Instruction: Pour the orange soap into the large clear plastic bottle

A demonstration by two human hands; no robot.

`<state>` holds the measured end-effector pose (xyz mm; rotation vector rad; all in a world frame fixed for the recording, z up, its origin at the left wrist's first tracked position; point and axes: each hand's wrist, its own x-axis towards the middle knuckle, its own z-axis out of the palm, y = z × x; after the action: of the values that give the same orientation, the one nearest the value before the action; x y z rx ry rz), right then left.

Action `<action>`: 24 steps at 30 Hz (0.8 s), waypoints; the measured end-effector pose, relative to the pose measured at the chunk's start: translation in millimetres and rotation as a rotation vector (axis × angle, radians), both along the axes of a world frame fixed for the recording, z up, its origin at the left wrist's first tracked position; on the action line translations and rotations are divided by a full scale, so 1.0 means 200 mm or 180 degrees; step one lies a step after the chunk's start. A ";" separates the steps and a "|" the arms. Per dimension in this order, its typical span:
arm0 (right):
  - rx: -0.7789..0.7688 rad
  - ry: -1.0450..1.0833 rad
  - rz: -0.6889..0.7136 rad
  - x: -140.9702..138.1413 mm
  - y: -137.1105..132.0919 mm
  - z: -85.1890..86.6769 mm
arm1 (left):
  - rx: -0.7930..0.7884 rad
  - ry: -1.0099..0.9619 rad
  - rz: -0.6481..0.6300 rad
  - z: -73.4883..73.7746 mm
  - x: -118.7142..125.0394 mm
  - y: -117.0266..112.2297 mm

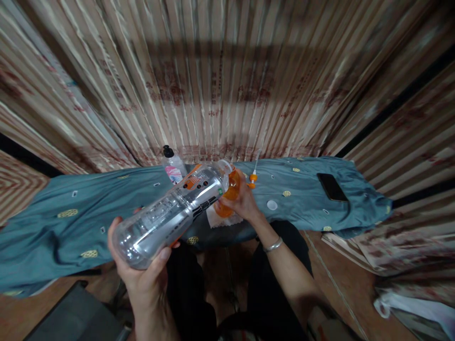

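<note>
You seem to be pouring: your left hand [142, 275] grasps the tilted clear bottle [167, 215] near its base, its neck by the orange bottle [232, 186] in your right hand's [244, 199] grip (over the bench [117, 201]). Next calls for steady alignment.

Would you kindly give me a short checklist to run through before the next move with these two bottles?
1. Left hand holds the large clear bottle near its base: ok.
2. Right hand holds the orange bottle: ok.
3. Bottle mouths lined up: cannot tell, the join is unclear.
4. Orange-and-white pump top lies on the cloth: ok.
5. Phone lies apart from both bottles: ok.
</note>
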<state>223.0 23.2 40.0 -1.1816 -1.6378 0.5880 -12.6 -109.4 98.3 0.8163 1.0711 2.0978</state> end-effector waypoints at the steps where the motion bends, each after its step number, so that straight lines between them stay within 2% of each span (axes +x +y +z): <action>1: -0.0009 0.0016 -0.0008 0.00 0.00 0.00 | 0.0000 -0.0013 -0.0002 0.00 0.00 0.00; 24: 0.0004 0.0111 -0.0087 -0.01 -0.02 0.02 | 0.0018 -0.0004 0.0074 -0.03 0.03 0.01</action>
<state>220.4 19.6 43.4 -1.1847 -1.5901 0.5869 -7.6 -108.0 93.2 0.8090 1.0793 2.1213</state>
